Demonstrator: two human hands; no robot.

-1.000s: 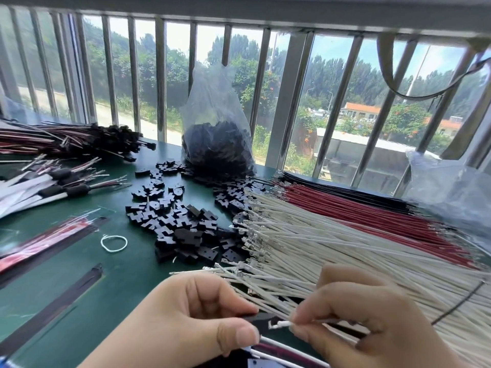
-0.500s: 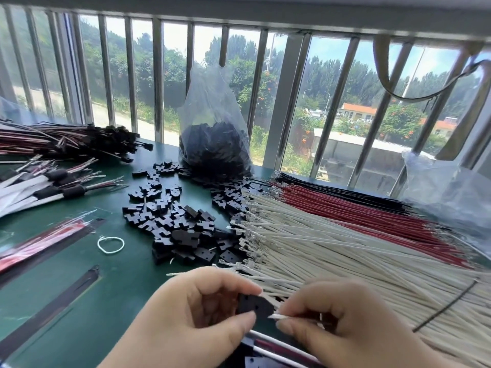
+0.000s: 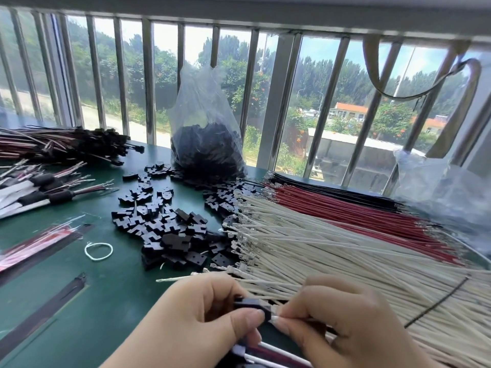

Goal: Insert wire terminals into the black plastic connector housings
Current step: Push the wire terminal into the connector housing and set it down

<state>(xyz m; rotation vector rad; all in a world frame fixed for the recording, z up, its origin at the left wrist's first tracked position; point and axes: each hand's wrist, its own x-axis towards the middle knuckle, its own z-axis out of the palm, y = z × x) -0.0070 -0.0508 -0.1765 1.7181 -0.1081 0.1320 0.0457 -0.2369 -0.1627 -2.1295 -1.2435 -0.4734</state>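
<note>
- A black connector housing sits at the bottom centre of the view, between the two hands and just above the near edge of the green table.
- The left hand pinches this housing: the thumb lies against its near side, and the other fingers curl over its far side.
- The right hand pinches the end of a white wire between thumb and forefinger, fingers pressed together; the wire's tip touches the right face of the housing.
- How deep the terminal sits in the housing cannot be told.
- Below the hands, white and dark red leads run out from under the left thumb.
- A wide sheaf of white wires lies just beyond the hands, with red wires and black wires behind it.
- Loose black housings are heaped on the table left of the sheaf.
- A clear plastic bag of black housings stands by the window bars.
- Finished harnesses lie at the far left, and a small white loop lies near the heap.
</note>
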